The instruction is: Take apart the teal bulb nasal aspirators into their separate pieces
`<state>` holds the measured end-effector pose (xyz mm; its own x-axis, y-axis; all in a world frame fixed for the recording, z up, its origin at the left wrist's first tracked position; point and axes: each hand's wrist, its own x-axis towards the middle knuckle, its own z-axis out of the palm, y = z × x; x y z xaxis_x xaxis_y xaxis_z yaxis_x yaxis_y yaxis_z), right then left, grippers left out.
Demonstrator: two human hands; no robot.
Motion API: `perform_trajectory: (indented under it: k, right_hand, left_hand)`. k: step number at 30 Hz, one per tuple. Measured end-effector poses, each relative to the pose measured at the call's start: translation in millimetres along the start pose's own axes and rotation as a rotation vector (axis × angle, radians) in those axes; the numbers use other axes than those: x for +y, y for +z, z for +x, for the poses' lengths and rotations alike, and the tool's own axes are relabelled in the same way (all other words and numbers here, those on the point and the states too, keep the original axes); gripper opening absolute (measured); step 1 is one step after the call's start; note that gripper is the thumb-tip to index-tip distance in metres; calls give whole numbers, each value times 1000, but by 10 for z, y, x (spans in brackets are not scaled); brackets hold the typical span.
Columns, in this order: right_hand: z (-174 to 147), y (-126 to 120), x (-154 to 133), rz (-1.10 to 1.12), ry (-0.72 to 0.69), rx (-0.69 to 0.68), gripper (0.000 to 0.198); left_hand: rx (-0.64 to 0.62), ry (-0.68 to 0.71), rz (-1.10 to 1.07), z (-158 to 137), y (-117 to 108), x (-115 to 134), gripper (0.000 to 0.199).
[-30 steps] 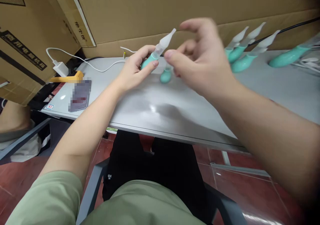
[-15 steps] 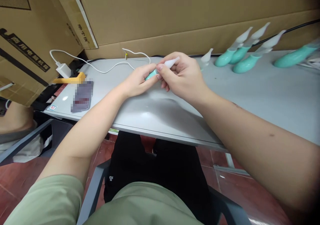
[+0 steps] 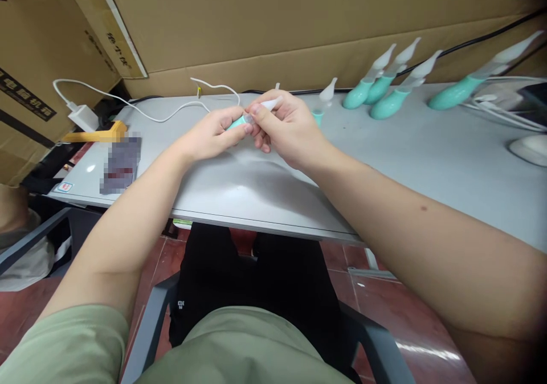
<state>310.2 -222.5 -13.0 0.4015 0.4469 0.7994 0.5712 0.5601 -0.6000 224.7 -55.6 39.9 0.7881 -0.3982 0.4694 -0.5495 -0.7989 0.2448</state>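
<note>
My left hand (image 3: pixel 207 136) is closed around the teal bulb (image 3: pixel 238 122) of a nasal aspirator. Thumb and fingers of my right hand (image 3: pixel 293 125) pinch the same aspirator near its clear neck, and its white pointed nozzle (image 3: pixel 270 103) sticks out toward the upper right. Fingers cover most of the join. Just beyond my right hand another aspirator (image 3: pixel 327 92) shows in part, and a small white tip (image 3: pixel 277 86) peeks up behind the knuckles. Several more teal aspirators lie along the back, among them one in front (image 3: pixel 390 105) and one farther right (image 3: pixel 455 93).
A cardboard wall (image 3: pixel 273 31) rises behind the grey table (image 3: pixel 239 187). At left lie a phone (image 3: pixel 122 164), a yellow power strip (image 3: pixel 96 135) and a white charger (image 3: pixel 83 116) with its cable. A white mouse-like object (image 3: pixel 530 149) and cables sit at right.
The view has swung to the right, so everything appears farther left and more of the table's right side shows. Both hands keep their hold on the aspirator, with little visible finger movement.
</note>
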Motion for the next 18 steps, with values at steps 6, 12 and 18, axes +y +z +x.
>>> perform_trajectory:
  k: [6, 12, 18]
  right_hand:
    - [-42, -16, 56, -140, -122, 32, 64]
    - [-82, 4, 41, -150, -106, 18, 42]
    - [-95, 19, 28, -145, -112, 7, 50]
  left_hand:
    - [245, -274, 461, -391, -174, 433, 90]
    - [540, -1174, 899, -1305, -640, 629, 125]
    - [241, -1413, 686, -1576, -948, 125, 159]
